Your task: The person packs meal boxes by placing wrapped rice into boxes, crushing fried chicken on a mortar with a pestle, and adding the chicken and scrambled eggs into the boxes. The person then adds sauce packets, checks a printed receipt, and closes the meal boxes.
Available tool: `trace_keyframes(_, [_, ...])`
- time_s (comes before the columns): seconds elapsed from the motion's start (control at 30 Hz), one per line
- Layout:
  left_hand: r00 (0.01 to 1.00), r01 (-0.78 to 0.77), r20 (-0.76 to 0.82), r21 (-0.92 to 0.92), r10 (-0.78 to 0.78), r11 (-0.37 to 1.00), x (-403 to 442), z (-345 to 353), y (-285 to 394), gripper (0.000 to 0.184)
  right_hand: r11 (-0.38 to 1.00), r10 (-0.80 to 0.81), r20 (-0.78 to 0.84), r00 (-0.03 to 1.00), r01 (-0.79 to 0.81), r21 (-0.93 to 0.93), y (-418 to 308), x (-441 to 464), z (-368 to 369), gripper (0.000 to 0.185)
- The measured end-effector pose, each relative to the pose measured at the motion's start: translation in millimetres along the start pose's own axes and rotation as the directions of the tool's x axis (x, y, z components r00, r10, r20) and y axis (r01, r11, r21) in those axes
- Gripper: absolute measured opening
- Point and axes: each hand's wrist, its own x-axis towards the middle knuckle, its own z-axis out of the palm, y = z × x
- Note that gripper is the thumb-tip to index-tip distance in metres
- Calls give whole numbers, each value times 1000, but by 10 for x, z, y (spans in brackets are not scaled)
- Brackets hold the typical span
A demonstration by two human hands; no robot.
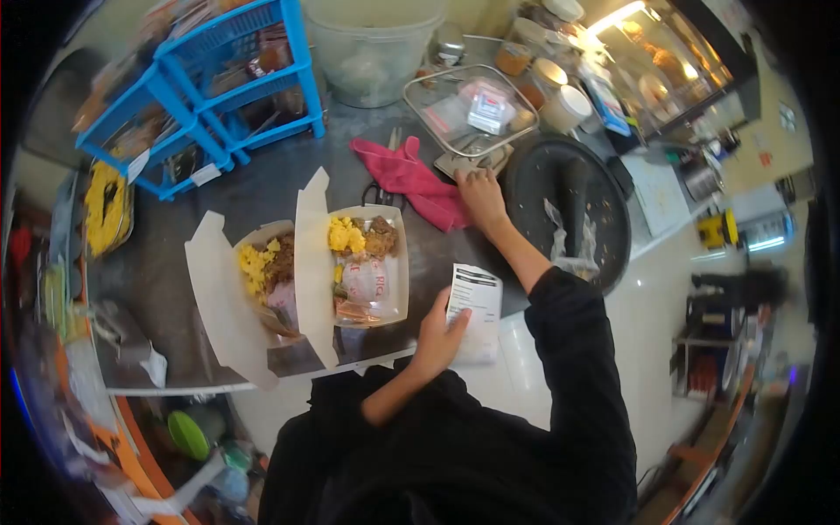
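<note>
Near the table's front edge my left hand (442,332) grips a printed paper slip (475,306), thumb on top. My right hand (479,188) reaches to a small flat item (472,164) beside the wire basket; its fingers rest on it, and whether they grip anything is hidden. A crumpled red cloth (411,179) lies just left of that hand. Two open white boxes stand on the table left of my left hand. The right box (398,302) holds yellow food, brown food and a printed wrapped packet (366,278); the left box (229,302) holds similar food.
Blue plastic racks (206,101) stand at the back left, beside a tray of yellow food (109,206). A large translucent tub (372,52) and a wire basket (472,105) are at the back. A round black pan (604,210) sits right of my right hand, near jars (567,109).
</note>
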Motion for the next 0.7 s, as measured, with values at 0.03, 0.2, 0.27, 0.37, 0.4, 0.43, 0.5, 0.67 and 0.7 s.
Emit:
trace_keyframes(0.03, [997,43,-68,105,-36,994,97,114,-187,52,995,20,-56,998,-14,100,50,54,-26,28])
trace_keyframes(0.2, [955,82,-291,453,60,888,679,223,-557,66,879,57,-282,958,86,470,130,-325,-940,28])
trace_keyframes(0.27, [917,57,-370,490,149,870,709,254,-568,70,828,19,-186,982,89,553,-18,-709,-1046,31])
trace_keyframes(0.37, [855,56,-485,440,185,896,645,295,-598,71,723,2,-83,997,56,688,-282,-1178,-655,28])
trace_keyframes(0.4, [818,16,-507,492,272,871,558,344,-694,70,726,25,-41,999,10,687,-365,-1286,-545,28])
trace_keyframes(0.43, [818,-24,-479,523,317,852,412,313,-710,68,727,49,-2,999,-35,686,-434,-1354,-481,28])
trace_keyframes(0.5, [857,-107,-371,550,357,828,60,230,-623,64,694,46,53,998,-70,717,-446,-1377,-436,34])
trace_keyframes(0.67, [947,182,243,131,-210,975,-1154,-626,-260,33,490,238,-130,963,-3,872,-528,-1175,-1417,32])
trace_keyframes(0.7, [964,151,200,139,-177,979,-1393,-801,-269,30,406,192,-172,966,82,910,-707,-1225,-1715,25])
